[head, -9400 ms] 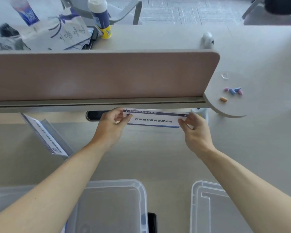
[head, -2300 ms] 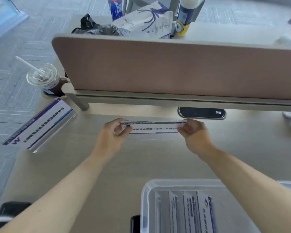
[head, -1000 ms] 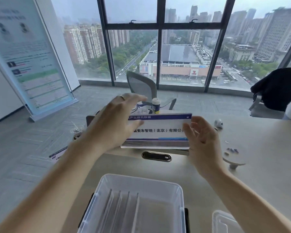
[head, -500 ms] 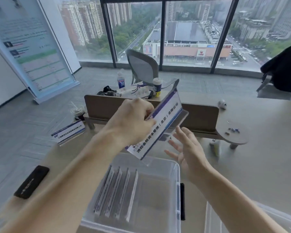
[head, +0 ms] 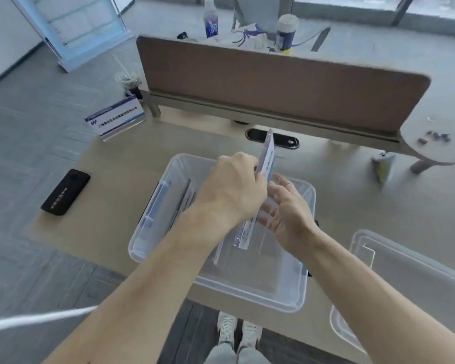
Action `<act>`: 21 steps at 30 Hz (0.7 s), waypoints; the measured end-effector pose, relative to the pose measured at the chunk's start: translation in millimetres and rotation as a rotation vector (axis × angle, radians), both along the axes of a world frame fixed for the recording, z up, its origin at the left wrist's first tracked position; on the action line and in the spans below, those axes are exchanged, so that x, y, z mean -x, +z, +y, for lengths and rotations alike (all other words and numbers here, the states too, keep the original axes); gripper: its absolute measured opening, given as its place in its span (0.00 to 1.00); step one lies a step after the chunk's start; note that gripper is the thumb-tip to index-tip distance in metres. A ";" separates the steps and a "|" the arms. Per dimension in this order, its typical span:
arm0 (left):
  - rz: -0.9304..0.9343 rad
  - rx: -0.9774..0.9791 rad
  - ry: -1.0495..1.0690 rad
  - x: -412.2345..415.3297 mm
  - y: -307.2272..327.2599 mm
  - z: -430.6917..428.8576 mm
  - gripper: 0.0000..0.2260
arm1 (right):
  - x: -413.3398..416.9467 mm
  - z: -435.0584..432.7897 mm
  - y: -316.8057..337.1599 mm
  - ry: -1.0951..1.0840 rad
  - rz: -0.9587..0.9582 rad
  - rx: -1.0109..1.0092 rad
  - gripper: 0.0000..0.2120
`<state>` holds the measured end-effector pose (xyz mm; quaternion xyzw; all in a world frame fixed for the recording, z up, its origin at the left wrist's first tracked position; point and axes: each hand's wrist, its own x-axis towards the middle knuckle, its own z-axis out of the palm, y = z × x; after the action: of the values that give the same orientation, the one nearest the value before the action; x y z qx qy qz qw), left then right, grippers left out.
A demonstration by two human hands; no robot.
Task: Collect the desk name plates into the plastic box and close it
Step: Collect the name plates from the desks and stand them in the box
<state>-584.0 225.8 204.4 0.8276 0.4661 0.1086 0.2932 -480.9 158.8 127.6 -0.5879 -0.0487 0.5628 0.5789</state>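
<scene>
While left hand (head: 231, 190) pinches plate (head: 268, 156) over box (head: 247, 294), right hand (head: 286, 214) fingers (head: 283, 185) spread at 3 o'clock: tilted drop may topple stored plates (head: 184, 198) at 9 o'clock.

Only a blue "W" logo is legible, at the left end of the standing name plate (head: 115, 117) on the far left of the worktop (head: 111, 164). Its blue characters are blurred, and the held name plate (head: 268, 156), seen edge-on, is unreadable.
</scene>
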 end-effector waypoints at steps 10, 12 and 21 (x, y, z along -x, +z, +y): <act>0.088 0.161 0.032 13.0 -93.1 -1.1 0.20 | 17.9 1.8 -89.6 0.072 -0.053 0.205 0.28; 0.106 0.190 0.029 13.4 -110.4 -2.3 0.20 | 21.1 3.6 -106.3 0.063 -0.054 0.246 0.28; 0.171 0.170 0.020 17.3 -173.6 -15.1 0.19 | 34.2 0.1 -171.3 0.119 -0.193 0.413 0.35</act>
<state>-601.3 210.6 30.9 0.8014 0.5051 0.0007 0.3204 -515.1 158.8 -43.7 -0.7411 -0.0225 0.5351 0.4048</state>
